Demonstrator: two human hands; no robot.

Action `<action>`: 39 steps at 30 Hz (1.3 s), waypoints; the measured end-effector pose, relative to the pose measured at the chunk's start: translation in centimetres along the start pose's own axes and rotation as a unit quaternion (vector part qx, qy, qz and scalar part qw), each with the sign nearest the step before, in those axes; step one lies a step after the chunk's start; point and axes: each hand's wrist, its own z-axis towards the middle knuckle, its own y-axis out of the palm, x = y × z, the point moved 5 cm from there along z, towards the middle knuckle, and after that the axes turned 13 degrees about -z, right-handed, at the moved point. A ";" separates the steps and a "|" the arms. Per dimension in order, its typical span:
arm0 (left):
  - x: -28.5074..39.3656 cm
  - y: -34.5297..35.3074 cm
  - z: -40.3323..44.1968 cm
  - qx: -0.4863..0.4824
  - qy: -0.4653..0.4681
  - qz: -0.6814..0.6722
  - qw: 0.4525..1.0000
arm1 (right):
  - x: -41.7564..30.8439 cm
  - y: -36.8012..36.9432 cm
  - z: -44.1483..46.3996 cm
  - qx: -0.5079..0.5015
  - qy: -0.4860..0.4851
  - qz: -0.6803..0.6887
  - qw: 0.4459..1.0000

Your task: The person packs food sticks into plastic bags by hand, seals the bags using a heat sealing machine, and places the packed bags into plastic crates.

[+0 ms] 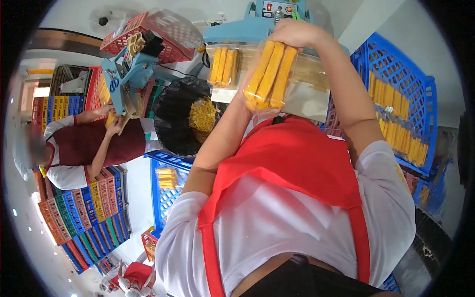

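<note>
A clear plastic bag of yellow-orange sticks [271,74] is held up in front of the sealing machine. At its upper end, my right hand [298,33] is closed on the plastic, near the blue-green bag sealer [237,31]. My left hand [251,74] lies behind the bag's left side and seems to hold it; its fingers are mostly hidden. A second bag of yellow sticks [223,67] lies to the left on the sealer's pale work shelf [309,99]. The sealer's control panel [280,8] shows a lit red switch.
Right of me stands a blue crate [429,94] with bagged sticks; another blue crate [159,210] is at lower left. A black-lined bin [170,116] holds yellow scraps. A co-worker [94,143] works at another sealer [129,74]. Stacked crates [84,213] stand beyond.
</note>
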 end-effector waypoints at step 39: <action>-6.1 -8.1 4.1 0.157 0.131 0.338 0.919 | 19.2 17.2 -0.2 0.173 0.097 0.606 0.770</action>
